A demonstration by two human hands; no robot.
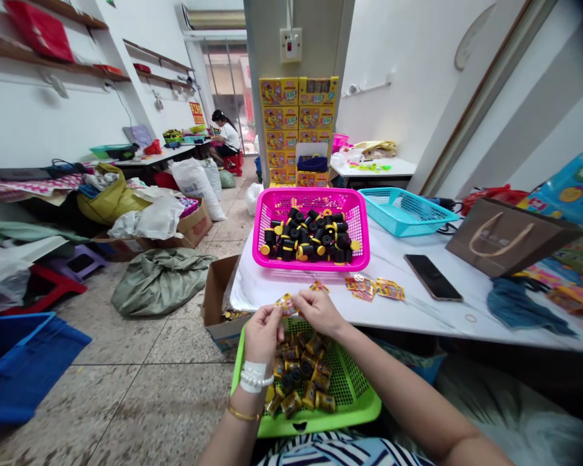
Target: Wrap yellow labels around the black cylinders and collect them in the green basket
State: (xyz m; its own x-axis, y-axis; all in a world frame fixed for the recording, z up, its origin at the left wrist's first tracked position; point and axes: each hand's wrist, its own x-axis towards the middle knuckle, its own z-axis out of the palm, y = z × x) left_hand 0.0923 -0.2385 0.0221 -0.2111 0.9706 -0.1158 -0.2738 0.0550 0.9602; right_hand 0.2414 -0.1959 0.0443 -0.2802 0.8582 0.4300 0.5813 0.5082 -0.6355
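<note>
Golden foil sachet (285,304) is pinched at its edges between the left hand (261,334) and right hand (318,312), both grips narrow. It seems very light, soft and a little slippery, above a green plastic basket (354,406) of wrapped rolls (301,378).

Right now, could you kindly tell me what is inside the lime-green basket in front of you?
The lime-green plastic basket holds gold-wrapped, black-topped cylinders. Your left hand hides its far part, and the lower layers cannot be seen.
</note>
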